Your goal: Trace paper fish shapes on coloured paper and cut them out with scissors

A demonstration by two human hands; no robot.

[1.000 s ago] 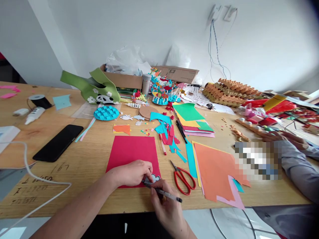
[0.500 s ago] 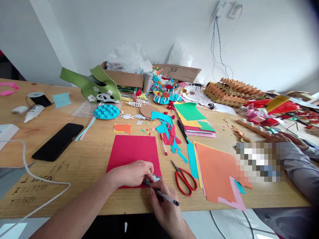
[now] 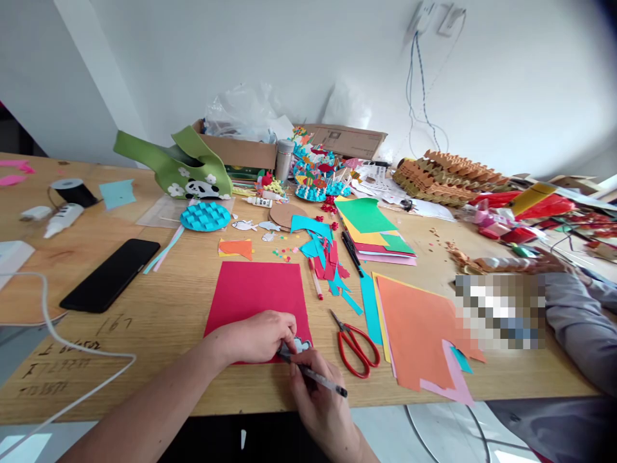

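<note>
My left hand [image 3: 258, 335] is closed, its fingertips pinning a small grey paper cut-out [image 3: 297, 347] onto the near right corner of a red paper sheet [image 3: 258, 292]. My right hand [image 3: 315, 392] grips a black pen [image 3: 321, 379] with its tip at the cut-out's near edge. Both hands sit close to the table's front edge. Red-handled scissors [image 3: 355, 344] lie just right of my hands.
An orange sheet [image 3: 417, 328] over pink and yellow sheets lies to the right. Another person's grey sleeve [image 3: 576, 321] rests at far right. A black phone [image 3: 110, 274], a white cable [image 3: 45, 315], teal paper scraps [image 3: 318, 247], a green panda bag [image 3: 186, 170] and cardboard boxes [image 3: 241, 151] crowd the table.
My hands stay on the cut-out; the pen has shifted only slightly. The other person's hand at far right has moved.
</note>
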